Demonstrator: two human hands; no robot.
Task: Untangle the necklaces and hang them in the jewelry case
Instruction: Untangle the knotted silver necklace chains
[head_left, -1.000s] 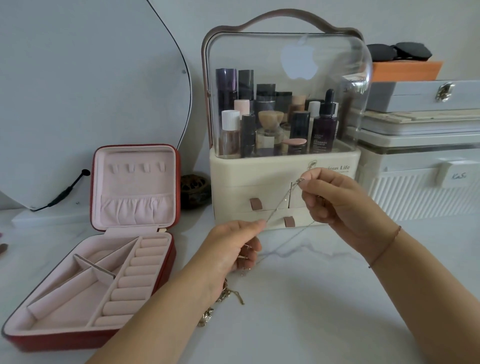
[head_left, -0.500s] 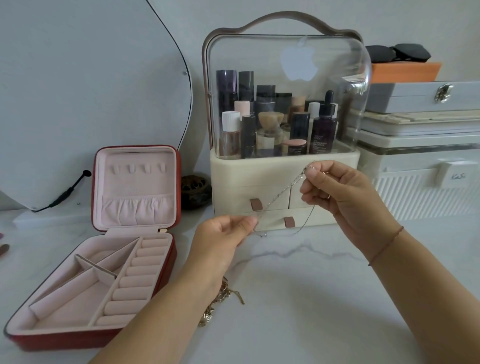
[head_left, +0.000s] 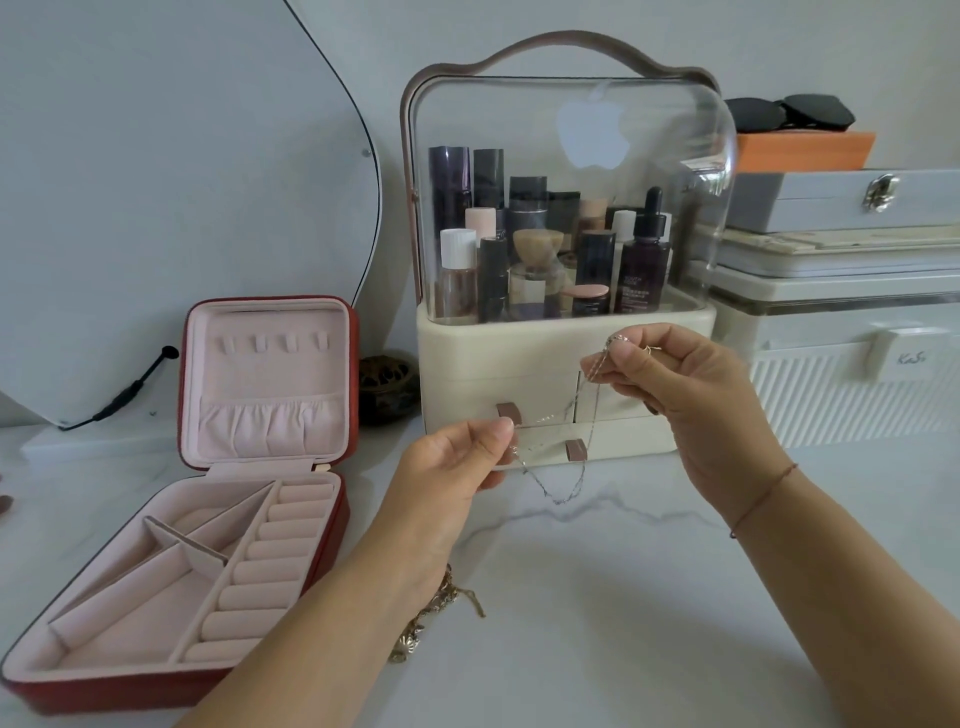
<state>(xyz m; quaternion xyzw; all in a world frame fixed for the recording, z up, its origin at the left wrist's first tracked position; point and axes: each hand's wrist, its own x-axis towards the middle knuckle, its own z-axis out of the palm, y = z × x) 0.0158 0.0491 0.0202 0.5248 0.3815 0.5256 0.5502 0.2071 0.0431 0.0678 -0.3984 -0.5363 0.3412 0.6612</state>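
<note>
The thin silver chain necklace (head_left: 558, 500) is up in the air in the middle of the view, in front of the cream makeup box with the clear lid (head_left: 493, 364). The left hand (head_left: 457, 462) pinches the low end of it between thumb and first finger. The right hand (head_left: 691, 395), up at about two o'clock from the left one, pinches the high end with its fingertips. The chain runs on a slant between the two hands, and a loose loop hangs down at six o'clock from the middle of it, not touching the white marble table (head_left: 623, 597).

It looks like the untangling step: the hands hold the chain apart so the loops can be seen. No big knot shows, but the chain is too thin to be sure.

The red square jewelry case with the soft pink inside (head_left: 354, 384) stands open at nine o'clock from the hands. Nothing hangs on the four little pink hooks (head_left: 272, 341) in its lid.

A heap of gold chains (head_left: 436, 613) lies on the table at six o'clock, partly hidden under the left arm.

Next, the chain should go over to a hook. That needs a soft, slow carry, so the loop does not twist up again.
</note>
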